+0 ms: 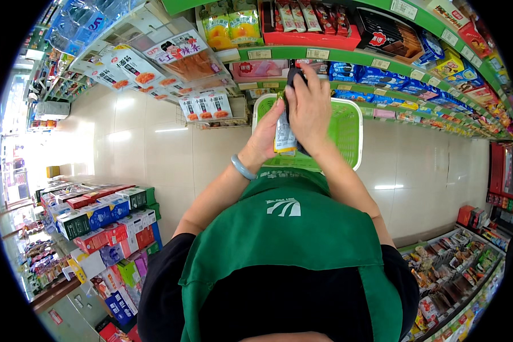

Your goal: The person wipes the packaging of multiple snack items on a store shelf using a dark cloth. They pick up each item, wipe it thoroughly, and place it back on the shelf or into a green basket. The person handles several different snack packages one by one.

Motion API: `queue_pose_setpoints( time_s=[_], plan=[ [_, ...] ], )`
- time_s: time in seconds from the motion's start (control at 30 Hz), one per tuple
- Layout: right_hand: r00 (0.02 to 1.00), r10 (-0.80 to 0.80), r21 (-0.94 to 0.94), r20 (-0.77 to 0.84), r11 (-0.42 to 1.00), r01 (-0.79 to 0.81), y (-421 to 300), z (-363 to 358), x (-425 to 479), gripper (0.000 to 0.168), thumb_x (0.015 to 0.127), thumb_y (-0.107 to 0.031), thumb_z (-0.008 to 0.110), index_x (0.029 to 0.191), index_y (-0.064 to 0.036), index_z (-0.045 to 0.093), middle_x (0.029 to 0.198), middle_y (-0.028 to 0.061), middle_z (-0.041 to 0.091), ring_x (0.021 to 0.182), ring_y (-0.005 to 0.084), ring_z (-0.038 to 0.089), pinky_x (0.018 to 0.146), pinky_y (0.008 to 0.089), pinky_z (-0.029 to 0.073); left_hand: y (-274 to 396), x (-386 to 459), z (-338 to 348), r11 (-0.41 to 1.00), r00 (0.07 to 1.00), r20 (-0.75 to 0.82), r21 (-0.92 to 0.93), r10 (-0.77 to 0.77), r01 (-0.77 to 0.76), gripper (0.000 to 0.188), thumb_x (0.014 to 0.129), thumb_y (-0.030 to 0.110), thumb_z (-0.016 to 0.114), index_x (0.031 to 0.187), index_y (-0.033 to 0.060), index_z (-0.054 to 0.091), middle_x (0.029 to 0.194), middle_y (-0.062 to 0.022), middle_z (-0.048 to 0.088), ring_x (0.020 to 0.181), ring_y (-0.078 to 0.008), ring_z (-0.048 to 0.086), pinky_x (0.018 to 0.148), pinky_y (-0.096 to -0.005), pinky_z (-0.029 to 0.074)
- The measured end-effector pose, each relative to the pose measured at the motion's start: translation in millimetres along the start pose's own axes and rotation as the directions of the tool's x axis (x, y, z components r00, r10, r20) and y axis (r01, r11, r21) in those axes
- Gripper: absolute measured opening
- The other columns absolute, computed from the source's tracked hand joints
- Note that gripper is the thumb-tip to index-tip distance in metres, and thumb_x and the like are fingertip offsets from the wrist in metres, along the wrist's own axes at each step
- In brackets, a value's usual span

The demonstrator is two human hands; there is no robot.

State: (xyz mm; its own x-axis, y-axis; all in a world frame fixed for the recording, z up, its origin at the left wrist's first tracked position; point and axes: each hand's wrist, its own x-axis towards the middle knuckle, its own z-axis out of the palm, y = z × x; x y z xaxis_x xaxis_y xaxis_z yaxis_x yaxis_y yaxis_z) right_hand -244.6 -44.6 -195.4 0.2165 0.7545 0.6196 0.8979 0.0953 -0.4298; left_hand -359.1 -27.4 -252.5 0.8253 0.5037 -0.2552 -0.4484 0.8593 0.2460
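Above a green plastic basket with a white rim [359,128], my left hand [265,132] grips a snack packet [284,130] with a printed silver back and a yellow lower edge. My right hand [311,113] presses a dark cloth [296,79] along the packet's right side. Part of the cloth hangs below my right palm. The basket sits in front of me, close to the green apron [282,239] I wear. My hands and forearms hide part of its inside.
Green-edged shelves [350,57] of packaged snacks curve across the front and right. Hanging snack bags [188,55] jut out at the upper left. Stacked cartons [107,213] stand at the lower left, and a snack bin [453,265] at the lower right. Tiled floor [171,149] shows between.
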Motion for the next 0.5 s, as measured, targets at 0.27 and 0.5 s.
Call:
queue_pose_setpoints(
  time_s=[0.27,0.5],
  plan=[
    [0.752,0.522,0.25,0.402,0.728,-0.639,62.1,32.7,-39.5,0.03,0.085,-0.032,0.054,0.09,-0.004,0.057,0.082,0.0144,0.062,0.077,0.0332,0.06,0.067,0.0408,0.046,13.5,23.6,-29.9,0.987,0.982,-0.139,0.108,0.13,-0.115,0.05,0.091,0.048,0.038,0.119,0.0079,0.048,0.108,-0.0095,0.058,0.092,-0.0224,0.059,0.079,-0.0367,0.049],
    [0.402,0.361,0.013,0.841,0.731,-0.682,92.3,80.0,-113.5,0.055,0.074,-0.052,0.062,0.096,-0.002,0.061,0.082,0.0155,0.063,0.077,0.0268,0.062,0.069,0.0341,0.048,-41.2,50.7,-135.3,0.96,0.914,-0.395,0.279,0.093,0.023,0.061,0.089,0.055,0.037,0.134,0.0138,0.038,0.126,-0.0089,0.047,0.114,-0.0214,0.047,0.096,-0.0375,0.037]
  ],
)
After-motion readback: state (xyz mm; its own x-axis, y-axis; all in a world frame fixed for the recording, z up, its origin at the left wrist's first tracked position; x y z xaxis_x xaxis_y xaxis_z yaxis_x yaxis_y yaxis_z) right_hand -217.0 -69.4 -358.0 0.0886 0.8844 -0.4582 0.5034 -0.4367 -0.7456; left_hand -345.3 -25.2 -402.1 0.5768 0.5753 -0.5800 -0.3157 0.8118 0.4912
